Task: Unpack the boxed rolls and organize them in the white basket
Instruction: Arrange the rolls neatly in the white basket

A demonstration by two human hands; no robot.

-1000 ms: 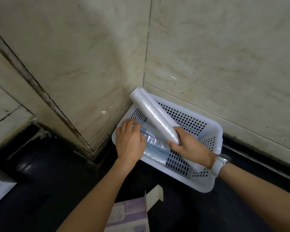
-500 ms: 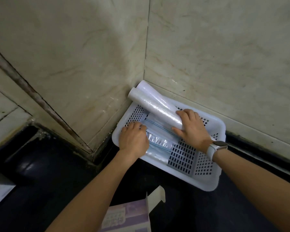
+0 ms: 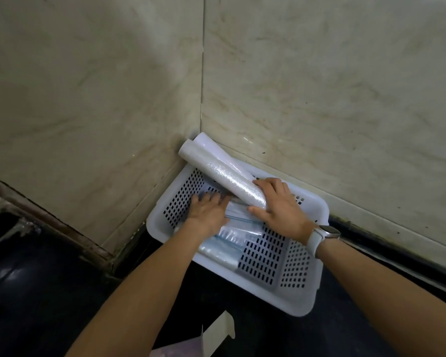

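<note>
The white perforated basket (image 3: 298, 296) sits on a dark counter, pushed into the corner of two marble walls. My right hand (image 3: 278, 207) grips the near end of a long clear-film roll (image 3: 218, 169), which lies slanted with its far end poking over the basket rim into the corner. A second pale roll end shows just behind the first one. My left hand (image 3: 208, 212) lies palm down, fingers straight, on bluish plastic bag rolls (image 3: 229, 240) lying flat in the basket's left half.
The open flap of a purple-and-white carton (image 3: 211, 338) shows at the bottom edge, in front of the basket. Marble walls close off the left and back. A dark gap runs along the counter's back edge at right.
My right hand lowered the clear roll from a raised tilt into the basket and pushed it toward the corner. My left hand slid a little further onto the bag rolls.
</note>
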